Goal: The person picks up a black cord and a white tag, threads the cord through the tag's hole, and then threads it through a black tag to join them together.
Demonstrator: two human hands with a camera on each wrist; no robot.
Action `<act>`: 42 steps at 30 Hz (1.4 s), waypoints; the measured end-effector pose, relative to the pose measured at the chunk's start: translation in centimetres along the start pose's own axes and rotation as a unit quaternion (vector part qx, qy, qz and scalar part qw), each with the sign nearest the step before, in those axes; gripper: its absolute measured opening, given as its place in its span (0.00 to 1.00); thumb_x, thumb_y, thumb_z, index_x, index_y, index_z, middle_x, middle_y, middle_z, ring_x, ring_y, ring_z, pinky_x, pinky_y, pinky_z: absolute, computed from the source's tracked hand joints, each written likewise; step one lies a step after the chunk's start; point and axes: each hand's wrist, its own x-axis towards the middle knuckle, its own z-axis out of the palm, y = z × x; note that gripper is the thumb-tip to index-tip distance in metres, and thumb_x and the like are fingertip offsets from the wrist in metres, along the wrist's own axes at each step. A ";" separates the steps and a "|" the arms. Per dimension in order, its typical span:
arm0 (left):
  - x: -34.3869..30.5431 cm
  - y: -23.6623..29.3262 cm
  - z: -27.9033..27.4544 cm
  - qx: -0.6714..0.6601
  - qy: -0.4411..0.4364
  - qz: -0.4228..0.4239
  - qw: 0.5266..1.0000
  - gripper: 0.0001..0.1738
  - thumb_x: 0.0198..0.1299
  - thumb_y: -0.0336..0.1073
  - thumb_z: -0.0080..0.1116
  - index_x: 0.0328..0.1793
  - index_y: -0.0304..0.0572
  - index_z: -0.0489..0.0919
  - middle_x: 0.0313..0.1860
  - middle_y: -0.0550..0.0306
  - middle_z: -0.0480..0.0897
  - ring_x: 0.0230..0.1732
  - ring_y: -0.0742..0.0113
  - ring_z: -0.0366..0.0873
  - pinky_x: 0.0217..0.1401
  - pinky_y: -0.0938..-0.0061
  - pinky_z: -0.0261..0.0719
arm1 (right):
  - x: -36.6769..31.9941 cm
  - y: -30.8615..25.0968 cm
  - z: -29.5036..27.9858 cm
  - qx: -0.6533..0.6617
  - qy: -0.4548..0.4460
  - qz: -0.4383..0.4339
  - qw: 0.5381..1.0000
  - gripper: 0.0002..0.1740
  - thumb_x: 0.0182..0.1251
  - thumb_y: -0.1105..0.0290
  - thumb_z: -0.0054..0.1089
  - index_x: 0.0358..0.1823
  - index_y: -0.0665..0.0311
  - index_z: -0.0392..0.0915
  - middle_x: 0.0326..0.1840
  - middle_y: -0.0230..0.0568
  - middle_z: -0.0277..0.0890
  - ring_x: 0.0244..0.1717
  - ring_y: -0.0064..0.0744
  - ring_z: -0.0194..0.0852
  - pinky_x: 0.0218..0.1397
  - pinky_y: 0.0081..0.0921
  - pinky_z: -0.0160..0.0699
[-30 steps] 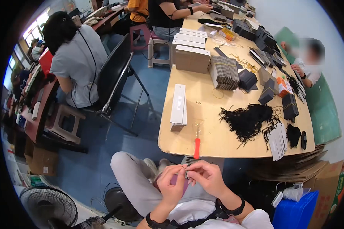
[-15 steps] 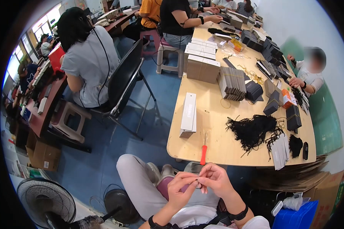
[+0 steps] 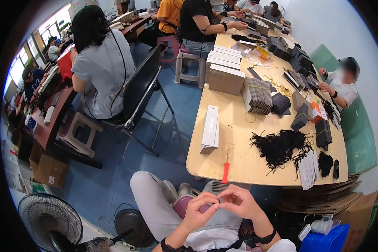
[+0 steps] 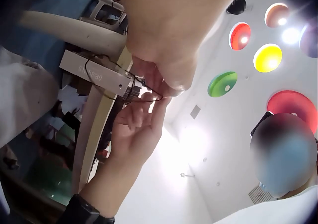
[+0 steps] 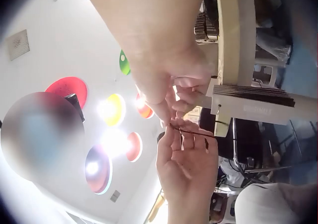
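Note:
Over the lap, my left hand point(image 3: 199, 211) and right hand point(image 3: 239, 202) meet fingertip to fingertip in the head view. Between them they pinch a thin black cord point(image 5: 196, 132), which crosses the left hand's fingers in the right wrist view. A loose loop of this black cord point(image 4: 112, 60) hangs out past the fingertips in the left wrist view. The pinched ends are mostly hidden by the fingers. Just beyond the hands, a red-handled tool point(image 3: 225, 172) lies at the table edge, with a stack of white printed tags point(image 3: 210, 128) behind it.
On the table point(image 3: 235, 164), a pile of black cords point(image 3: 279, 147) lies to the right beside loose white tags point(image 3: 308, 170). Bundled grey cards point(image 3: 257, 95) and boxes stand farther back. A black chair point(image 3: 140, 94) and a fan point(image 3: 50, 222) are on the left.
The head view has swung, so the table appears lower and farther right. My hands stay together at the lap; the right fingers now arch more above the pinch.

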 end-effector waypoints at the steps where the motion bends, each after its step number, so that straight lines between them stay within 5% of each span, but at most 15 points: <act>1: 0.1 0.3 -0.1 -0.007 -0.027 -0.013 1.000 0.04 0.54 0.25 0.61 0.37 0.33 0.81 0.38 0.51 0.81 0.41 0.65 0.78 0.44 0.74 0.74 | 0.2 0.1 -0.3 -0.073 -0.009 -0.073 0.995 0.06 0.63 0.77 0.62 0.41 0.67 0.78 0.35 0.34 0.74 0.30 0.17 0.72 0.29 0.15 0.70; 7: -0.2 -0.8 -0.2 -0.122 -0.144 -0.064 0.980 0.04 0.61 0.27 0.57 0.40 0.32 0.79 0.41 0.54 0.78 0.42 0.67 0.77 0.47 0.75 0.72 | 0.9 0.2 -1.8 0.130 -0.135 0.007 0.982 0.04 0.62 0.78 0.62 0.36 0.71 0.78 0.36 0.36 0.72 0.33 0.22 0.73 0.32 0.17 0.71; 12: -0.5 -0.3 -0.1 -0.257 -0.167 -0.123 0.944 0.07 0.66 0.27 0.52 0.47 0.31 0.76 0.43 0.57 0.73 0.42 0.71 0.75 0.47 0.77 0.71 | 1.0 1.4 -1.9 0.095 -0.153 -0.046 0.983 0.03 0.62 0.78 0.62 0.36 0.71 0.77 0.38 0.36 0.71 0.36 0.24 0.72 0.36 0.18 0.71; 14: -0.6 -0.4 -0.7 -0.245 -0.187 -0.206 0.929 0.07 0.67 0.28 0.51 0.48 0.33 0.75 0.41 0.59 0.72 0.40 0.76 0.72 0.44 0.81 0.70 | 1.0 1.8 -1.7 0.087 -0.149 -0.060 0.983 0.03 0.62 0.78 0.62 0.35 0.70 0.77 0.38 0.36 0.70 0.37 0.24 0.71 0.38 0.18 0.71; 18: -0.5 0.1 0.2 -0.211 -0.128 -0.173 0.954 0.06 0.68 0.29 0.51 0.46 0.35 0.74 0.41 0.61 0.70 0.35 0.81 0.68 0.39 0.84 0.67 | 0.3 1.7 -1.1 0.076 -0.078 -0.071 0.992 0.03 0.62 0.78 0.62 0.34 0.69 0.76 0.39 0.35 0.69 0.38 0.23 0.69 0.39 0.18 0.69; 20: -0.2 1.3 0.7 -0.197 -0.020 -0.174 0.965 0.06 0.67 0.33 0.54 0.43 0.36 0.75 0.34 0.67 0.70 0.28 0.85 0.62 0.27 0.87 0.60 | 0.1 1.8 -0.9 0.093 -0.047 -0.041 0.994 0.03 0.62 0.78 0.62 0.34 0.68 0.76 0.38 0.35 0.69 0.38 0.22 0.68 0.39 0.18 0.69; 24: -1.2 -0.2 -0.4 -0.081 -0.014 -0.185 0.979 0.07 0.66 0.32 0.56 0.44 0.35 0.77 0.29 0.70 0.71 0.23 0.85 0.60 0.24 0.88 0.58 | 0.1 2.3 -0.4 0.064 0.057 -0.041 0.995 0.03 0.62 0.79 0.61 0.34 0.69 0.76 0.39 0.35 0.69 0.39 0.22 0.69 0.40 0.17 0.71; 26: -1.4 0.2 -1.0 -0.281 -0.015 -0.303 0.910 0.09 0.64 0.31 0.58 0.47 0.33 0.79 0.26 0.71 0.72 0.21 0.86 0.59 0.24 0.88 0.57 | 0.1 2.4 -0.2 0.043 0.089 -0.032 0.995 0.03 0.62 0.79 0.61 0.34 0.69 0.76 0.39 0.35 0.69 0.39 0.21 0.69 0.40 0.17 0.71; 30: -1.0 1.1 0.8 -0.354 0.090 -0.293 0.884 0.09 0.63 0.29 0.59 0.46 0.32 0.81 0.28 0.70 0.74 0.21 0.86 0.60 0.23 0.87 0.56 | -0.4 3.2 0.9 -0.013 0.078 -0.060 0.995 0.04 0.61 0.78 0.62 0.34 0.69 0.76 0.39 0.34 0.69 0.39 0.21 0.69 0.38 0.16 0.73; 32: -1.1 0.4 1.4 -0.136 0.104 -0.174 0.970 0.09 0.61 0.29 0.62 0.45 0.32 0.83 0.30 0.69 0.76 0.21 0.86 0.61 0.22 0.87 0.56 | -0.5 3.0 1.1 0.015 0.072 -0.067 0.995 0.04 0.61 0.78 0.62 0.35 0.69 0.76 0.39 0.34 0.69 0.39 0.21 0.69 0.37 0.16 0.73; 35: -1.6 0.8 1.6 0.021 0.074 -0.135 0.988 0.06 0.57 0.27 0.64 0.38 0.31 0.84 0.35 0.62 0.80 0.33 0.79 0.73 0.32 0.86 0.69 | -0.6 2.5 0.9 0.043 0.069 -0.048 0.996 0.05 0.62 0.77 0.62 0.35 0.70 0.75 0.38 0.34 0.69 0.38 0.20 0.69 0.38 0.16 0.73; 38: -1.3 1.7 1.3 0.144 0.023 -0.094 0.985 0.06 0.56 0.27 0.65 0.39 0.31 0.83 0.35 0.60 0.79 0.34 0.77 0.74 0.34 0.84 0.70 | -0.8 2.6 0.5 0.038 0.061 -0.050 0.996 0.05 0.63 0.76 0.61 0.35 0.70 0.75 0.39 0.34 0.69 0.38 0.20 0.69 0.37 0.16 0.72; 42: -1.4 -0.1 1.0 -0.092 -0.023 -0.182 0.979 0.08 0.56 0.28 0.65 0.39 0.31 0.81 0.36 0.60 0.80 0.34 0.74 0.76 0.36 0.82 0.72 | -1.1 2.5 0.4 0.135 0.024 -0.013 0.990 0.04 0.65 0.76 0.59 0.36 0.71 0.74 0.38 0.34 0.69 0.35 0.21 0.70 0.34 0.17 0.73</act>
